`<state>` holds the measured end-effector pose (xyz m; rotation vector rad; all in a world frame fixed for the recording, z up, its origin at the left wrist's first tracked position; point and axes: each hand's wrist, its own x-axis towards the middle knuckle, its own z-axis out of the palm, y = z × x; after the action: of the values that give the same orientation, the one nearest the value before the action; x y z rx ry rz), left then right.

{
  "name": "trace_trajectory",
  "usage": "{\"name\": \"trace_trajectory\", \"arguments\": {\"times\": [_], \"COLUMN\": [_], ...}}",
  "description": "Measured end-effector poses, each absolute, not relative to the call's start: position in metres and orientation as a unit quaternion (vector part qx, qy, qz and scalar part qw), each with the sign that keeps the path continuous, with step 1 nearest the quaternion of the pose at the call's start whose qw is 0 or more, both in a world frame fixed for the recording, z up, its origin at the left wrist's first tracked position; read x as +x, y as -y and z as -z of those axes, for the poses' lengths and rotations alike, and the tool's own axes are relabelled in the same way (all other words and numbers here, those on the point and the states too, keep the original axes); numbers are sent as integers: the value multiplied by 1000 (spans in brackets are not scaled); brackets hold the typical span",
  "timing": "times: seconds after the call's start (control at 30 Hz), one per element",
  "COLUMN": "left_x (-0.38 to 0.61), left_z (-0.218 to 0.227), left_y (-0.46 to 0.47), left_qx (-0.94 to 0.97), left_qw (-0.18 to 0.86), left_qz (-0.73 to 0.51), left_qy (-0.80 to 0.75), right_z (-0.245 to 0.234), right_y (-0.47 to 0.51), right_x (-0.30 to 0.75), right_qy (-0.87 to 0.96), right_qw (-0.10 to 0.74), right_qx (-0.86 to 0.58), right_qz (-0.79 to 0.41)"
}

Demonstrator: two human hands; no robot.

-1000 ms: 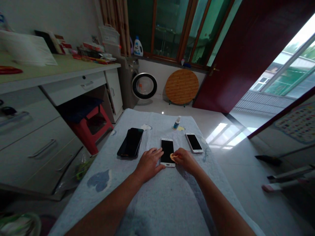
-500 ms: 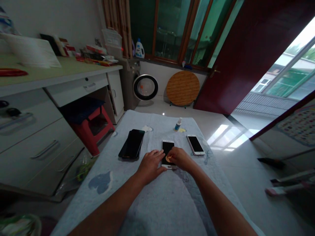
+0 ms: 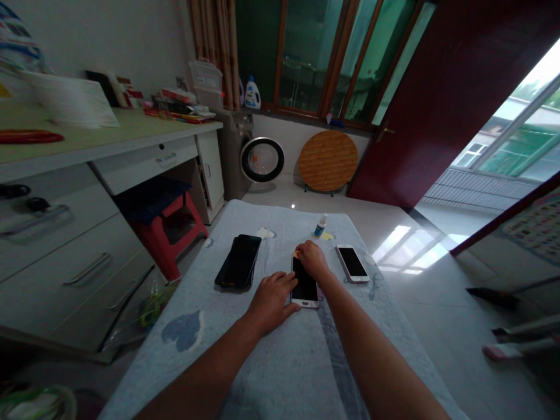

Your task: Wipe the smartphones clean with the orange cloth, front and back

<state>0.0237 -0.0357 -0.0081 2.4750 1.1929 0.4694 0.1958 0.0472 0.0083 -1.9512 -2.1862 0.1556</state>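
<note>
A white-framed smartphone (image 3: 305, 288) with a black screen lies flat on the cloth-covered table. My left hand (image 3: 272, 300) steadies it, fingertips on its left edge and thumb by the lower corner. Over the phone's top end, my right hand (image 3: 312, 258) is closed on a small orange cloth (image 3: 298, 254), mostly hidden under the fingers, pressed to the glass. To the right rests a second white smartphone (image 3: 352, 263), screen up. A stack of black phones (image 3: 238, 262) is on the left. Behind my right hand stands a small spray bottle (image 3: 321, 226) with a blue label.
The table carries a pale blue patterned cloth (image 3: 181, 329). At left are a white desk (image 3: 144, 146) with drawers and a red stool (image 3: 184, 224). Beyond are an open washing machine door (image 3: 263, 160), a round wooden tabletop (image 3: 328, 160) and a dark red door (image 3: 406, 111).
My right hand has slid the orange cloth from the phone's lower middle up to its top end. My left hand stays at the phone's left edge. The whole view has shifted slightly.
</note>
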Motion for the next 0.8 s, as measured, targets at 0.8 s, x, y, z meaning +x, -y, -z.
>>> {"name": "trace_trajectory", "arguments": {"times": [0.8], "left_x": [24], "left_z": [11], "left_y": [37], "left_qx": [872], "left_qw": [165], "left_qz": [-177], "left_qy": [-427], "right_z": [-13], "right_y": [-9], "right_x": [234], "right_qy": [737], "right_qw": [110], "right_qx": [-659], "right_qz": [-102]}}
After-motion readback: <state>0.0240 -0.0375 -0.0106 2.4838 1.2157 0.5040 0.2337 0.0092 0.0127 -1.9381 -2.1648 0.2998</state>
